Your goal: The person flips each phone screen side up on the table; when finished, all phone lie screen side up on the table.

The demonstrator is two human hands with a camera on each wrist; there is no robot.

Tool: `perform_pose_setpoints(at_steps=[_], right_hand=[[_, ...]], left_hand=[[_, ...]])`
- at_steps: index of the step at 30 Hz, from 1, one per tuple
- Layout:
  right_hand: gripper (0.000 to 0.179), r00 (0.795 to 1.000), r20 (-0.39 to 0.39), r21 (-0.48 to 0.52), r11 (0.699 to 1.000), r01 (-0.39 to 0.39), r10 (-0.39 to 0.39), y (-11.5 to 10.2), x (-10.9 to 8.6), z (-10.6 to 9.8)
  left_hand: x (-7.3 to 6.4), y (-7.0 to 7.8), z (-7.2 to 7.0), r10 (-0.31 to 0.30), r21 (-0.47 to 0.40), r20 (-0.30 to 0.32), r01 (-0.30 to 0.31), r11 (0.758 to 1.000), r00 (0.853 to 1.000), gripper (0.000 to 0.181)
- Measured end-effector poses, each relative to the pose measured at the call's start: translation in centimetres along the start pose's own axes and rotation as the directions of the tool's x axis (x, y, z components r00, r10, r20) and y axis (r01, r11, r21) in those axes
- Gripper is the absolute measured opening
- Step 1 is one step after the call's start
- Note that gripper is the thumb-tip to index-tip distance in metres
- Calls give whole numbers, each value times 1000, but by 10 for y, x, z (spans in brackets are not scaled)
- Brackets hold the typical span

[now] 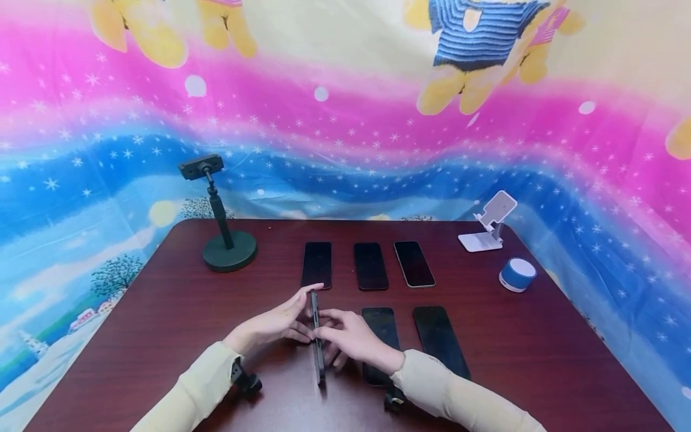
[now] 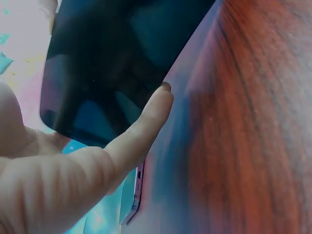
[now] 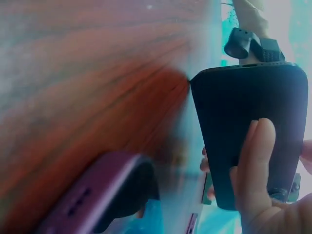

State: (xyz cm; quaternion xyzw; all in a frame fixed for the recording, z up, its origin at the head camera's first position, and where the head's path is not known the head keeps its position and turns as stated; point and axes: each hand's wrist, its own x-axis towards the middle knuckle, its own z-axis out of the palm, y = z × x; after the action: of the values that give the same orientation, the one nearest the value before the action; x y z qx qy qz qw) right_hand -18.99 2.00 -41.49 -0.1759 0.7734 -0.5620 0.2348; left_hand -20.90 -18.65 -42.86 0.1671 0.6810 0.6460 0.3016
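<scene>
A dark smartphone (image 1: 318,360) stands on its long edge on the table, held between both hands. My left hand (image 1: 278,321) grips its far end, one finger reaching over that end. In the left wrist view a finger lies along the lower edge of the phone's glossy dark face (image 2: 92,102). My right hand (image 1: 353,339) holds the phone from the right, thumb at the upper edge. Fingers press its other dark face (image 3: 234,107) in the right wrist view. Two more phones (image 1: 382,327) (image 1: 442,339) lie near the right forearm, which partly covers them.
Further back, a row of three dark phones (image 1: 317,261) (image 1: 370,266) (image 1: 414,264) lies on the brown table (image 1: 140,336). A dark green phone stand (image 1: 229,252) is at the back left. A white folding stand (image 1: 480,242) and a blue-and-white cylinder (image 1: 517,279) stand at the right.
</scene>
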Motion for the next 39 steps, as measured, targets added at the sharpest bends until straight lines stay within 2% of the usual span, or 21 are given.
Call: perform_pose_setpoints(at_steps=[3,9,15,22,27,35,39], right_hand=[[49,1000,-7,16,999,28,-28,3,-2,-5],[46,999,-13,76,996,38,-37,9,-3,-14],[45,999,-14,93,995,44,-43,10,-5,-17],[45,998,-16,106,993,55,-54,12,-4,-16],[47,998,-19,116,992,57,-55,17,-4,-15],[47,999,10,86,995,42,-43,22,0,-13],[49,999,25,26,999,27,-28,22,-2,-11]], left_hand=[[-1,-1,-1,-5,-13,-16,5,1000,1000,68],[-1,-5,-2,-30,-35,-91,27,999,995,75],[-2,-3,-2,-62,-40,-146,57,998,987,74],[-2,-4,-3,-65,-28,-192,61,998,979,73],[-1,-6,-4,-79,-16,-240,78,997,968,72],[-3,-3,-7,-123,-8,-297,127,992,947,74],[-3,-2,-5,-140,18,-314,153,988,939,71]])
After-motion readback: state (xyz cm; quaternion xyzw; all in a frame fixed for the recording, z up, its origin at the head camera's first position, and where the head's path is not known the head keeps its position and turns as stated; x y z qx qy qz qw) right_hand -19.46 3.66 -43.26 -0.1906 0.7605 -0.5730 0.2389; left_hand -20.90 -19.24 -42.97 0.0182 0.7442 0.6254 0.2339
